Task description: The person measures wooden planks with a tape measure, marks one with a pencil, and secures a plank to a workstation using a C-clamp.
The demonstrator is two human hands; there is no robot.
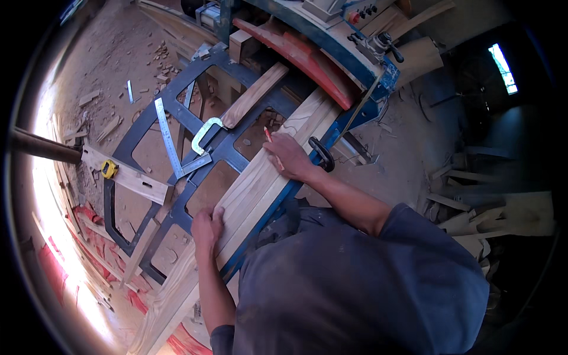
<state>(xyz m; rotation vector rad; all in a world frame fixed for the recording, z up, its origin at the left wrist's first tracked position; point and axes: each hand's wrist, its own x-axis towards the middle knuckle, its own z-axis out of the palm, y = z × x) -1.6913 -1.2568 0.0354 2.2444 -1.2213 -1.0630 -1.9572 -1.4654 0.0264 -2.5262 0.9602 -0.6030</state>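
- A long pale plank [266, 183] runs diagonally from the lower left of the frame up to the centre, lying on the dark blue steel frame [177, 89] of a sliding saw table.
- The left hand [207, 228] rests flat on the plank's left edge at lower centre, fingers spread and pressing down, gripping nothing.
- The right hand [290, 157] sits on the plank's upper stretch at the centre, fingers closed round a red pencil [269, 137] whose tip points up the board; the tip seems to touch the wood, though that is hard to confirm.
- The step in hand looks like marking out: one hand steadies the board, the other draws or ticks a line near its far end.
- A steel framing square [170, 139] lies on the frame just left of the plank, a silvery clamp [204, 133] beside it, and a yellow tape measure [109, 169] sits on a short offcut [127, 177] at the left.
- A red saw guard [307, 59] arches over the machine at upper centre, with a narrower brown board [254, 94] leaning beneath it.
- The next move, as I judge it, calls for a steady left hand so that the plank does not shift, and a square within reach if the mark must run true across the grain.
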